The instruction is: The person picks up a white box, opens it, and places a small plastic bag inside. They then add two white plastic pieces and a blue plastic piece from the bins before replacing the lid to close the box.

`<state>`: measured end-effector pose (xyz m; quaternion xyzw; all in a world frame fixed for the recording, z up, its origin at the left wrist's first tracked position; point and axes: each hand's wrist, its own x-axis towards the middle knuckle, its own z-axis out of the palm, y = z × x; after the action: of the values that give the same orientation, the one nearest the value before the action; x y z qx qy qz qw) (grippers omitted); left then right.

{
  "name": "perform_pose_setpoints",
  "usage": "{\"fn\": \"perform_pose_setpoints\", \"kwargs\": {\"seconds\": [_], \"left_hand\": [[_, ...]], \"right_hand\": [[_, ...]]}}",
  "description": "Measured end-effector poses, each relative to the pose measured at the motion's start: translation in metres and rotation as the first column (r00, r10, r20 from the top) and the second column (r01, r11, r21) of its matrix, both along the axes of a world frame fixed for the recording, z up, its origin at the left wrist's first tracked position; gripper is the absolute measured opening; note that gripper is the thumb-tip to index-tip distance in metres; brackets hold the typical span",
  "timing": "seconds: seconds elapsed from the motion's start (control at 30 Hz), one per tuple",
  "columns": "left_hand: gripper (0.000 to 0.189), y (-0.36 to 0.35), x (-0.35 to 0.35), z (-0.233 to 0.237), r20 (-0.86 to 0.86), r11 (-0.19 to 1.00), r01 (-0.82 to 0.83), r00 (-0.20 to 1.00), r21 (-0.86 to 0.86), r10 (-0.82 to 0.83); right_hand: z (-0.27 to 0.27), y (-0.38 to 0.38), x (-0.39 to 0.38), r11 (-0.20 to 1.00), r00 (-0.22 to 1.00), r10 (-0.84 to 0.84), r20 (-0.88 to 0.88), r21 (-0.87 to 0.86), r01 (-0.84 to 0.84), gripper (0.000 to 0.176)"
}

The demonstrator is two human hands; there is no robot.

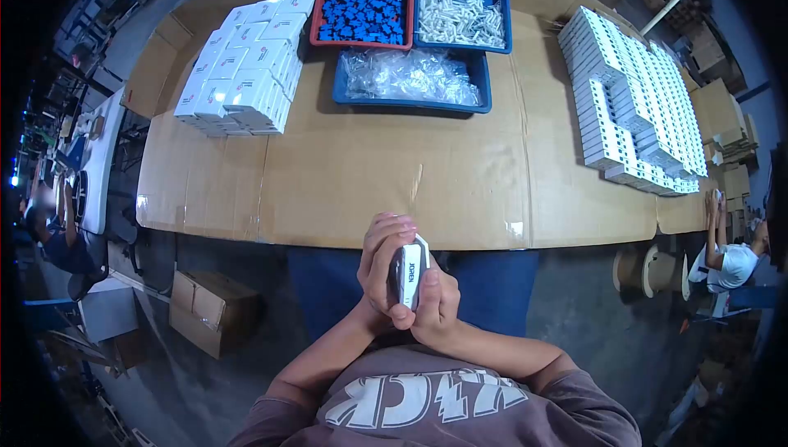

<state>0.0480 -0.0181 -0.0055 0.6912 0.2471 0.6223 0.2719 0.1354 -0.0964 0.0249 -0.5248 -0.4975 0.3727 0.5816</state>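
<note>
Between my two hands is a small white box (pixel 411 276) with dark lettering and a dark side, held upright near the table's front edge, above my lap. My left hand (pixel 382 266) wraps round its left side, fingers curled over the top. On the right side my right hand (pixel 437 303) grips it, with the thumb along its face. Beyond them lies the cardboard-covered table (pixel 353 184). At its back are a red tray (pixel 315 24) of blue pieces, a blue tray (pixel 507 16) of white pieces and another blue tray (pixel 410 107) with clear plastic bags.
White boxes (pixel 246 69) are stacked at the table's left, and a long stack of patterned white boxes (pixel 636 106) stands at the right. An open cardboard box (pixel 205 307) is on the floor. One person sits far left, another far right.
</note>
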Motion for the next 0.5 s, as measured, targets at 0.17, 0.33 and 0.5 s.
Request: {"fn": "perform_pose_setpoints", "kwargs": {"seconds": [0.17,0.33,0.5], "left_hand": [[0.104,0.007,0.003,-0.010,0.097,0.978,0.098,0.992,-0.185,-0.081],[0.102,0.020,-0.008,-0.024,-0.142,0.941,0.204,0.958,-0.270,-0.249],[0.085,0.008,0.006,-0.002,0.322,0.594,0.384,0.922,-0.707,-0.213]], "right_hand": [[-0.014,0.012,0.010,0.992,0.990,0.115,-0.081,-0.049,-0.119,0.067],[0.000,0.030,0.038,0.965,0.950,0.182,-0.252,-0.138,-0.221,0.064],[0.009,0.039,0.065,0.989,0.852,0.149,0.502,-0.066,-0.134,0.078]]}}
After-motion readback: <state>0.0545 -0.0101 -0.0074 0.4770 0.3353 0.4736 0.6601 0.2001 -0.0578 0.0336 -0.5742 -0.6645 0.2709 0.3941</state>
